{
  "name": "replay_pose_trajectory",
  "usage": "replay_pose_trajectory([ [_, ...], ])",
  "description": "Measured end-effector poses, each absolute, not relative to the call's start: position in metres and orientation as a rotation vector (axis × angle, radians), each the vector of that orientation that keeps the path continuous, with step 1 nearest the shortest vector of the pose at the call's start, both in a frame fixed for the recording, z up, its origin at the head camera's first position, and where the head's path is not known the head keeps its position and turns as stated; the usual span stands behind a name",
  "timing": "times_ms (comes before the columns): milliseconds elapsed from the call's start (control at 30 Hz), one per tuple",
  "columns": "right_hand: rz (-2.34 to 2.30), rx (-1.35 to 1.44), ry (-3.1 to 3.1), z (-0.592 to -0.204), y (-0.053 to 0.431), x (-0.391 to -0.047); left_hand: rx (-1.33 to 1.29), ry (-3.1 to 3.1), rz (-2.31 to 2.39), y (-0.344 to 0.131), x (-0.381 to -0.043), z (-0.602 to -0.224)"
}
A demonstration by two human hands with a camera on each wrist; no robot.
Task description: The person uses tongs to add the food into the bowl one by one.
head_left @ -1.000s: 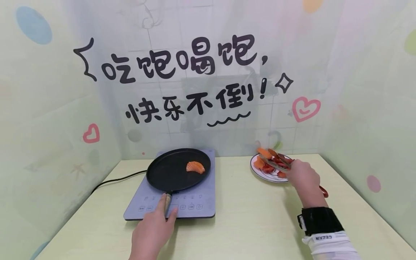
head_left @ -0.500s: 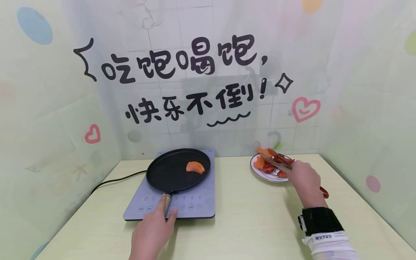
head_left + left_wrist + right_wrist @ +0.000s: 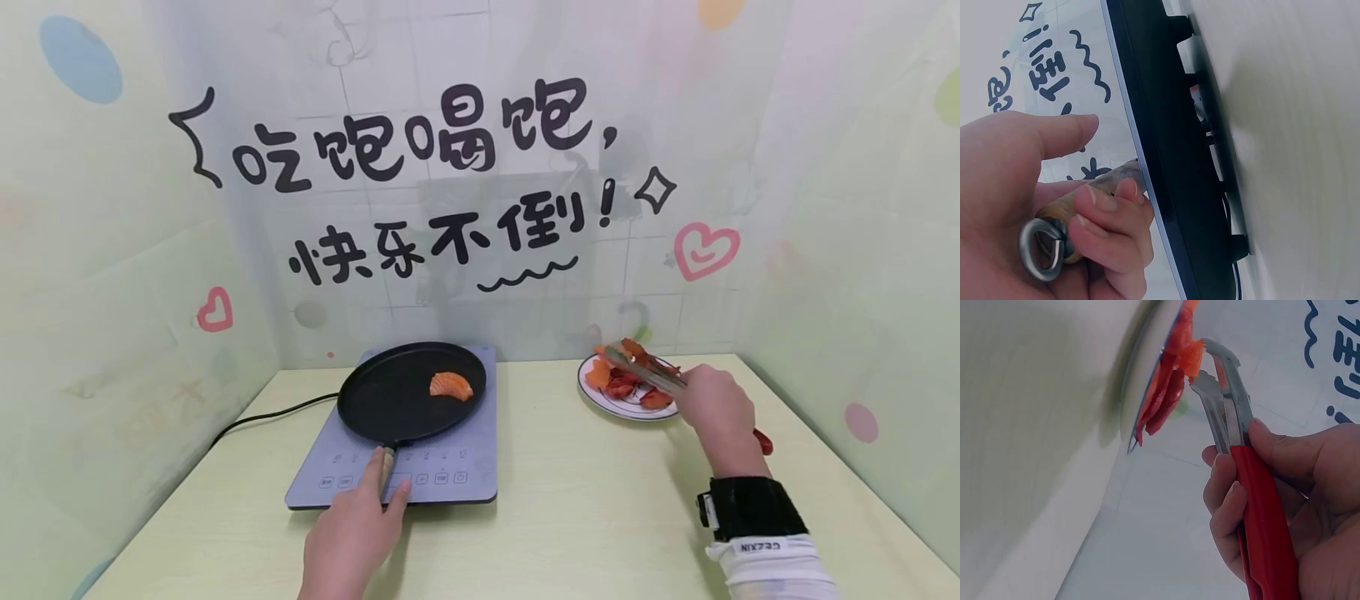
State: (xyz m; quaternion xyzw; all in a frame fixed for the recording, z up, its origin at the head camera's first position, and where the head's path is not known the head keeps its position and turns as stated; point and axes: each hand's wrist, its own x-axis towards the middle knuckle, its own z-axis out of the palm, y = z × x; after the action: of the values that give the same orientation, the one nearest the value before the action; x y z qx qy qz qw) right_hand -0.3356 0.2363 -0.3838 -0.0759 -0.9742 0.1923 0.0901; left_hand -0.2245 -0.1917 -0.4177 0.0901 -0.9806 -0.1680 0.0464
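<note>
1. Left hand point(image 3: 348, 525): fingers curled round the handle point(image 3: 387, 467), near the six o'clock side of the pan point(image 3: 393, 392). The thumb is off it.
2. Right hand point(image 3: 720, 412): clasps the red-handled tongs point(image 3: 1260, 503). Their tips are over the plate point(image 3: 606, 410), towards eleven o'clock – I cannot tell whether they pinch any of the food pieces point(image 3: 620, 388).
3. A salmon slice point(image 3: 452, 386) lies in the pan at three o'clock.
4. A sideways push of the tongs could tumble pieces off the crowded plate, which neither hand steadies.
5. The left thumb is by the buttons point(image 3: 441, 478) on the hotplate point(image 3: 480, 458) – a stray press seems possible.
6. A cord point(image 3: 277, 412) runs off at eight o'clock from the pan. The wall cloth point(image 3: 540, 329) is close behind the plate, limiting reach towards twelve.
</note>
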Motion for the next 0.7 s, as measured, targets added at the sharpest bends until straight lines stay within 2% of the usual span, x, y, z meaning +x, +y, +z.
replay_pose_trajectory([
  [500,0.636,-0.258,-2.904,-0.370,0.244,-0.328,0.286,-3.009,-0.513,-0.191,-0.224,-0.416],
  [700,0.643,-0.191,-2.864,-0.359,0.251,-0.322,0.271,-2.998,-0.509,-0.192,-0.224,-0.417],
])
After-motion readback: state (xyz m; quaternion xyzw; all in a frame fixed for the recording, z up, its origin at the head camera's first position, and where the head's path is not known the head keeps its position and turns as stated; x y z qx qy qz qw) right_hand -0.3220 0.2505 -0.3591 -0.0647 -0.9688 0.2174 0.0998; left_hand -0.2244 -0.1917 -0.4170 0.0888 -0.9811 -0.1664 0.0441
